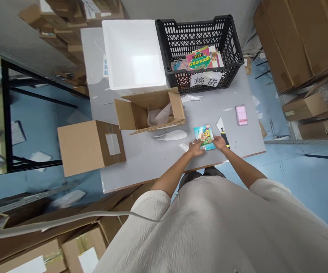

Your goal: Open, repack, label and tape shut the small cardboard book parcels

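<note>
This looks like a packing room or stockroom: a grey worktable (141, 159) bears an open carton (138, 113) and a black crate (200, 41) of booklets. Brown boxes (297, 41) (some taped and labelled) crowd the sides.

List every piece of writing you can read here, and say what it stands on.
"换货": white sign on the black crate.
"红发少女安妮": pink-and-green book inside it.
Too small or blurred to read: the cover under the hands, the carton label, the pink item.
</note>
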Motion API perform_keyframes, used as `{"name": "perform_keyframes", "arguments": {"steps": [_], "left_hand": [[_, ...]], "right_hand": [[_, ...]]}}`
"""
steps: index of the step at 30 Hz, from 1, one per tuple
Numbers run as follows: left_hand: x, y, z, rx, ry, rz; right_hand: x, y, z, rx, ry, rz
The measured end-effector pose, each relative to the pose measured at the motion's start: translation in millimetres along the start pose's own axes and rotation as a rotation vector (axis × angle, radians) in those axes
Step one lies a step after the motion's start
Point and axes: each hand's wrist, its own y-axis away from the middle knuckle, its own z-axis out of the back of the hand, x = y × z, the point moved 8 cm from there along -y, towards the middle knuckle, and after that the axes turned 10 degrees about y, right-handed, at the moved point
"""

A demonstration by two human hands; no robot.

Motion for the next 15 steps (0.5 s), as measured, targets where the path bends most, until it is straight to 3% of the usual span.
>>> {"name": "perform_keyframes", "arguments": {"steps": [3,8,12,15], "left_hand": [[0,0,4.8,-0.019,0.057,0.001],[-2,10,20.9,-0.237,0.342,-0.086],[11,29,35.5,-0.377,0.547,-0.089],[34,47,52.7,-0.544,0.578,0.007]], "right_hand": [[-1,6,7,0.015,-0.068,-0.073],[26,21,5,0.025,-0.228,0.054],[58,32,-18,0.238,-0.437,0.201],[76,37,-33,0.378,-0.495,0.260]]}}
